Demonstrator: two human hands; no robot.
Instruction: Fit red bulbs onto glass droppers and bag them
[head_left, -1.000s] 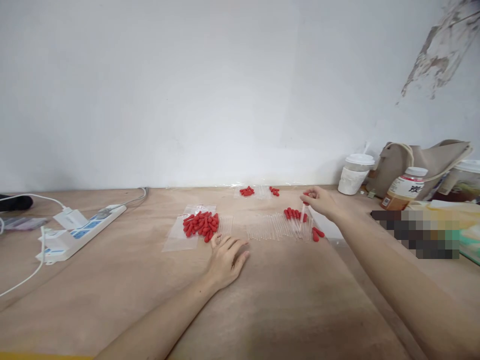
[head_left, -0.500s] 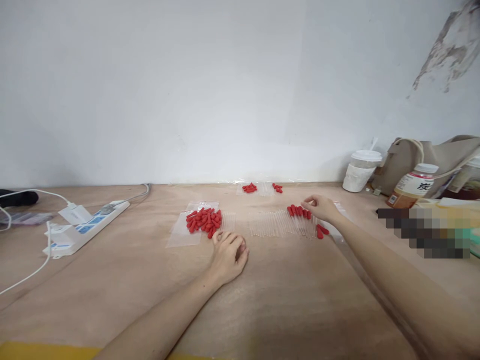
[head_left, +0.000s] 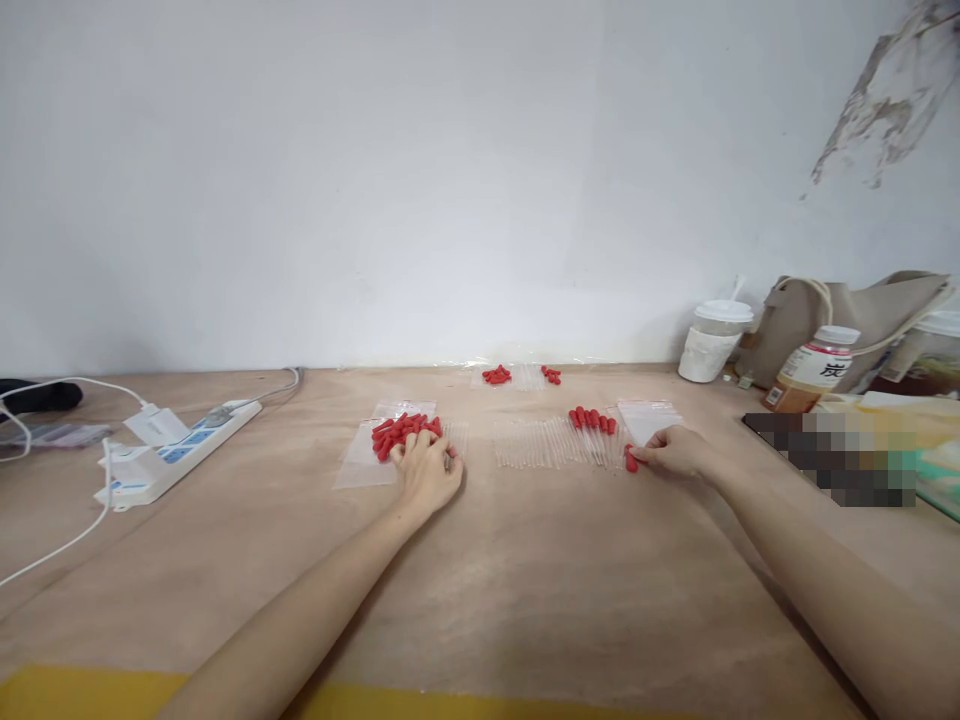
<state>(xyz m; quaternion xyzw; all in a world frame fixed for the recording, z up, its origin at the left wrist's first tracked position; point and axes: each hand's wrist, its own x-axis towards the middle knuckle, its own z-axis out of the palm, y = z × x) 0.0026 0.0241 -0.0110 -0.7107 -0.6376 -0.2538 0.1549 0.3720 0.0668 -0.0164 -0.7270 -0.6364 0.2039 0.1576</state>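
At the near edge of the wooden table (head_left: 525,600), a yellow strip (head_left: 97,690) shows beneath the person's left forearm. Beyond it, both bare hands are out over the tabletop. From where I stand, the left hand (head_left: 427,472) sits palm down with its fingers curled, the tips at the near side of a heap of red bulbs (head_left: 397,432); I can't tell whether they have hold of one. The right hand (head_left: 679,452) comes in from the other side, thumb and fingertips drawn together at a couple of loose red bulbs (head_left: 631,463); it touches them, though I can't make out whether one is pinched.

The heap lies on a clear plastic bag (head_left: 358,470), with a small batch of clear tubes (head_left: 457,438) just beside it. Between the hands runs a long row of clear tubes (head_left: 529,445), and at its right end several carry red bulbs on their far ends. A second clear bag (head_left: 651,416) lies just past the right hand.

Off to the left is a white power strip (head_left: 191,455); to the right, a labelled bottle (head_left: 814,372). Farther back, a lidded cup (head_left: 709,350) stands near the white wall (head_left: 450,180).
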